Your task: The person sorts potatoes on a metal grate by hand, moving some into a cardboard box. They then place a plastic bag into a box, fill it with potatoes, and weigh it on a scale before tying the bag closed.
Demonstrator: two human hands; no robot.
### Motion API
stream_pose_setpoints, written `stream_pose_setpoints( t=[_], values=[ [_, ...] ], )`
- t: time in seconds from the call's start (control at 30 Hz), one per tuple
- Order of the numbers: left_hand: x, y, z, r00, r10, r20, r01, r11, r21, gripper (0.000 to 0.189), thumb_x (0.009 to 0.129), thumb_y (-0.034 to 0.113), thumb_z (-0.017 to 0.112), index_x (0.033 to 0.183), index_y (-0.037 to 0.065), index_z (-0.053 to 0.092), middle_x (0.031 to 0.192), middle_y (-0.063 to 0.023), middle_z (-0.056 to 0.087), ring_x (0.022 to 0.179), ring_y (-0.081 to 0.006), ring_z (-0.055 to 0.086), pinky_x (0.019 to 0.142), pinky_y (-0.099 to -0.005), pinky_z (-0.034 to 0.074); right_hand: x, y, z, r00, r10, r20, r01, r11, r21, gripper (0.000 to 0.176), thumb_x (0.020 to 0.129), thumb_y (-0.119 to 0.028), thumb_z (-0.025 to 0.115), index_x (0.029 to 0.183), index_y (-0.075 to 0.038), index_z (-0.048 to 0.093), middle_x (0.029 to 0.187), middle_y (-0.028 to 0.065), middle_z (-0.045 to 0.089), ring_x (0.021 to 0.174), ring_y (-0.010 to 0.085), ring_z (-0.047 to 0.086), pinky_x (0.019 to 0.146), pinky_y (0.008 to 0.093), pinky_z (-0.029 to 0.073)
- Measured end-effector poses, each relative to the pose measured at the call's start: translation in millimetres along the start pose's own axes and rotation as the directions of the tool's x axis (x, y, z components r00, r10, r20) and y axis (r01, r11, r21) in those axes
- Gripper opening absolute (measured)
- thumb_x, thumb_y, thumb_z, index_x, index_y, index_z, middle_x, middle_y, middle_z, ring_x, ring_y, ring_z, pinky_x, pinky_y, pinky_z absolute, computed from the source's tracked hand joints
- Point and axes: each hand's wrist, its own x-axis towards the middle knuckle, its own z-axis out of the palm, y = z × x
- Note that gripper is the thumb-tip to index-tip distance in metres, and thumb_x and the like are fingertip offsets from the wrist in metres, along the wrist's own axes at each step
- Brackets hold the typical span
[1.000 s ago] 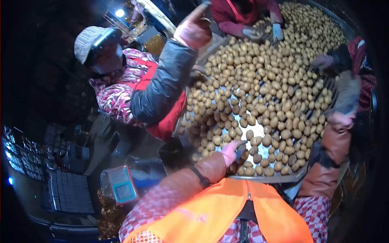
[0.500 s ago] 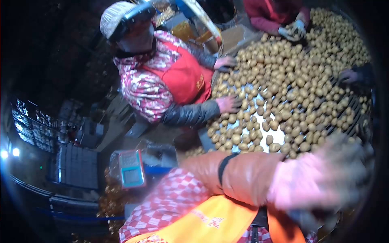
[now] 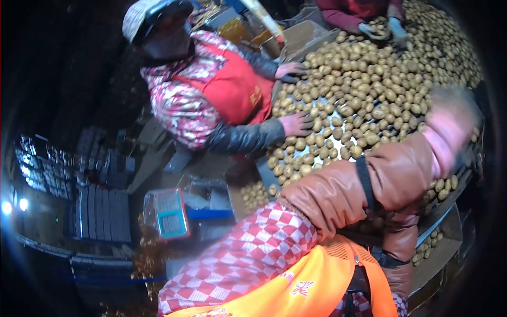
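My left hand (image 3: 458, 112), gloved and smeared by motion, is over the right side of a heap of potatoes (image 3: 364, 79) on the sorting table. Its fingers cannot be made out, nor whether it touches or holds a potato. A pink cuff (image 3: 442, 141) shows at the wrist, above a brown sleeve cover (image 3: 401, 164) that crosses the near part of the heap. Below it is my right forearm (image 3: 402, 240), in the same brown cover. My left arm hides the right hand.
Across the table, a co-worker in a red apron (image 3: 232, 100) rests both hands by the potatoes. Another person's gloved hands (image 3: 397, 33) work at the far end. A box holding potatoes (image 3: 454, 224) stands lower right. A teal-and-red scale-like device (image 3: 173, 222) lies left.
My left arm has reached up and farther over the heap. My right forearm has come into view beneath it. The far person's gloved hands have moved apart.
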Motion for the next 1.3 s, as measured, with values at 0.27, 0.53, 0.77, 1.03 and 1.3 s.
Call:
stream_pose_setpoints(
  t=[0.27,0.53,0.77,1.03,1.3],
  values=[
    [-97,-42,-1,0.825,0.128,0.551,-0.148,0.989,-0.008,0.056,0.076,0.032,0.067,0.127,0.014,0.056,0.129,-0.0195,0.054,0.125,-0.0401,0.049,0.103,-0.0567,0.04,-13,37,-65,0.989,0.125,-0.083,-0.121,0.992,0.044,0.051,0.101,-0.037,0.044,0.144,-0.009,0.042,0.141,0.0096,0.046,0.13,0.0284,0.043,0.111,0.0423,0.03],
    [-7,-23,57,0.99,-0.091,0.107,0.119,0.95,-0.289,0.04,0.08,0.019,0.067,0.117,0.006,0.058,0.104,-0.0186,0.064,0.101,-0.0376,0.061,0.09,-0.044,0.049,-21,48,-99,0.975,0.192,-0.108,-0.19,0.981,0.028,0.049,0.102,-0.037,0.044,0.141,-0.009,0.046,0.136,0.007,0.051,0.125,0.0251,0.047,0.108,0.0392,0.034],
    [-123,-57,49,0.938,0.207,0.276,-0.2,0.978,-0.054,0.047,0.078,0.025,0.072,0.119,0.007,0.058,0.12,-0.0136,0.059,0.117,-0.0361,0.053,0.097,-0.0546,0.041,-26,47,-119,0.978,0.199,-0.057,-0.196,0.979,0.048,0.048,0.102,-0.037,0.044,0.14,-0.008,0.049,0.131,0.0048,0.056,0.122,0.0222,0.05,0.106,0.0365,0.036],
    [-208,-138,-8,0.67,-0.204,0.714,0.011,0.964,0.265,0.035,0.076,0.027,0.07,0.11,0.016,0.067,0.124,-0.0117,0.059,0.121,-0.0354,0.051,0.1,-0.059,0.035,-81,11,-95,0.962,-0.268,-0.045,0.199,0.808,-0.555,0.041,0.099,-0.019,0.045,0.134,0.001,0.055,0.139,0.0138,0.051,0.13,0.0266,0.047,0.112,0.0401,0.036],
    [-279,-125,-108,0.604,-0.12,0.788,-0.069,0.977,0.201,0.066,0.086,0.041,0.065,0.143,0.017,0.045,0.147,-0.0163,0.042,0.137,-0.0412,0.036,0.11,-0.0626,0.026,-120,12,-56,0.954,-0.259,0.15,0.007,-0.482,-0.876,0.085,0.06,0.004,0.06,0.141,-0.022,0.05,0.144,0.0119,0.049,0.136,0.0369,0.041,0.114,0.0478,0.032]
  ],
)
